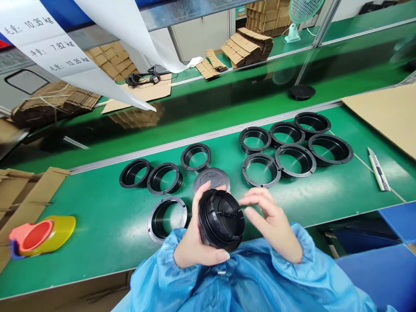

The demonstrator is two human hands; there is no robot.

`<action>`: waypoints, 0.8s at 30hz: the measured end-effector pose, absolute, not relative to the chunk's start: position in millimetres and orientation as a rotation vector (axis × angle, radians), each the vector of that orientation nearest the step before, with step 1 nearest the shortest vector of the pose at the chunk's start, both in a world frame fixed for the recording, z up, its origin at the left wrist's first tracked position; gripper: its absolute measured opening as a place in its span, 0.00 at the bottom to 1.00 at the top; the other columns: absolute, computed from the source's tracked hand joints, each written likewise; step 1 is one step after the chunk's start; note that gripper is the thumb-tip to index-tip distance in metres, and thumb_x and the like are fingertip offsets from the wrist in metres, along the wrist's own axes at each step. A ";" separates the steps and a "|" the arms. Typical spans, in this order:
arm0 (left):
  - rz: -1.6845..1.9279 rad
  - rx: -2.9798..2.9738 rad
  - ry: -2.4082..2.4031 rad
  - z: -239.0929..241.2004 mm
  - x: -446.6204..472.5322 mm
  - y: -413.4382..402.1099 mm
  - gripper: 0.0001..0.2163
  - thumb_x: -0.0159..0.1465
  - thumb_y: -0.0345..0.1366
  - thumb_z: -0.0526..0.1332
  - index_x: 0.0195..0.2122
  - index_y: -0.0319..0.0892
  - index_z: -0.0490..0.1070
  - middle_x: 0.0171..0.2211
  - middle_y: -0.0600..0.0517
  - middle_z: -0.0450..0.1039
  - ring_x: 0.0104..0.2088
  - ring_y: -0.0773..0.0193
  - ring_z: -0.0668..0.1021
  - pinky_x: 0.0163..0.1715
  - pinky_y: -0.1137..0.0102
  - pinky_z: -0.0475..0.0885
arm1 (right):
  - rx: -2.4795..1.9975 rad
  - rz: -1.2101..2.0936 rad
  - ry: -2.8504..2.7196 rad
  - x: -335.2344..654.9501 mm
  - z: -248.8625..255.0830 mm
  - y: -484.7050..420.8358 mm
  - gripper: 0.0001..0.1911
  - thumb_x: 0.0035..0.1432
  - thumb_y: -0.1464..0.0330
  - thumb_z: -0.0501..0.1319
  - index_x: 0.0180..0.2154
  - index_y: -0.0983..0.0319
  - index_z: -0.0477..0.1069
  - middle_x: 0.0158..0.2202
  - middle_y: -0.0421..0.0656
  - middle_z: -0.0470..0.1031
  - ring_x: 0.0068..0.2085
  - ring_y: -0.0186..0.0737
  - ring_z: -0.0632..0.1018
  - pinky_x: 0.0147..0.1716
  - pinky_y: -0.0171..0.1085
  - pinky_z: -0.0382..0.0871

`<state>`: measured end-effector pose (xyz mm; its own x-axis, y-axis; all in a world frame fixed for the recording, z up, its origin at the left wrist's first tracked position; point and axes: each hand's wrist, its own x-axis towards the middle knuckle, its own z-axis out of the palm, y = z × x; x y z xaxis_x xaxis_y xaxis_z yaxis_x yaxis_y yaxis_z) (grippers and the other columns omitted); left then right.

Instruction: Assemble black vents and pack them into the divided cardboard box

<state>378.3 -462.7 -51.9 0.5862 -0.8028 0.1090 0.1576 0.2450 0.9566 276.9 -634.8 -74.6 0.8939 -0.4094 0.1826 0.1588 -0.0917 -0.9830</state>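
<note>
My left hand (195, 242) grips a round black plastic part (221, 219), holding it tilted just above the near edge of the green bench (107, 225). My right hand (273, 223) hovers beside the part on its right, fingers curled and apart, fingertips close to its rim and holding nothing. A flat grey-black round lid (211, 179) lies on the bench right behind the held part. A black ring (167, 218) with a silvery flange lies to the left of my left hand. Both arms wear blue sleeves.
Three black rings (164, 177) lie in a row behind, and several larger ones (294, 143) are grouped at the right. A utility knife (378, 170) lies far right beside cardboard (386, 112). A yellow and red tape dispenser (40, 236) sits at left. A blue bin (386, 264) stands below right.
</note>
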 end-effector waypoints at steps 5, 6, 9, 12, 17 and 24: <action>-0.706 1.306 -0.789 -43.9 374.7 -459.7 0.53 0.49 0.45 0.78 0.70 0.56 0.46 0.69 0.42 0.51 0.65 0.45 0.65 0.63 0.56 0.65 | -2.041 -0.287 -0.215 285.0 -55.0 -655.8 0.07 0.63 0.76 0.66 0.41 0.60 0.74 0.39 0.42 0.72 0.42 0.43 0.71 0.43 0.41 0.64; -0.709 1.326 -0.803 -42.0 373.8 -459.6 0.52 0.49 0.46 0.78 0.69 0.57 0.46 0.69 0.42 0.51 0.65 0.46 0.65 0.63 0.56 0.65 | -2.080 -0.242 -0.255 287.2 -53.1 -655.8 0.08 0.61 0.78 0.68 0.39 0.61 0.72 0.37 0.41 0.72 0.40 0.43 0.70 0.41 0.41 0.64; -0.743 1.346 -0.830 -36.4 371.2 -458.2 0.51 0.49 0.48 0.77 0.69 0.57 0.47 0.69 0.43 0.51 0.66 0.45 0.64 0.64 0.55 0.64 | -2.149 -0.203 -0.337 290.6 -50.1 -650.2 0.11 0.58 0.80 0.68 0.34 0.62 0.68 0.35 0.41 0.70 0.38 0.44 0.69 0.37 0.40 0.63; -0.764 1.350 -0.862 -32.5 366.5 -451.7 0.50 0.51 0.51 0.75 0.70 0.57 0.47 0.70 0.43 0.51 0.68 0.42 0.60 0.66 0.51 0.61 | -2.134 -0.218 -0.401 287.0 -46.9 -641.3 0.07 0.62 0.78 0.61 0.36 0.62 0.67 0.38 0.45 0.71 0.40 0.45 0.70 0.39 0.41 0.66; -0.860 1.355 -0.688 -41.0 347.3 -429.4 0.43 0.54 0.51 0.73 0.69 0.57 0.54 0.70 0.45 0.53 0.69 0.37 0.60 0.65 0.48 0.63 | -2.153 -0.251 -0.509 271.9 -41.4 -628.4 0.05 0.66 0.72 0.53 0.41 0.63 0.67 0.42 0.51 0.70 0.43 0.49 0.70 0.42 0.42 0.70; -0.802 1.302 -0.642 -37.5 342.6 -431.4 0.48 0.45 0.53 0.77 0.67 0.56 0.60 0.68 0.45 0.57 0.66 0.28 0.62 0.64 0.41 0.64 | -2.264 -0.371 -0.458 265.9 -52.2 -624.0 0.05 0.71 0.68 0.55 0.41 0.63 0.67 0.39 0.47 0.69 0.38 0.44 0.70 0.35 0.37 0.69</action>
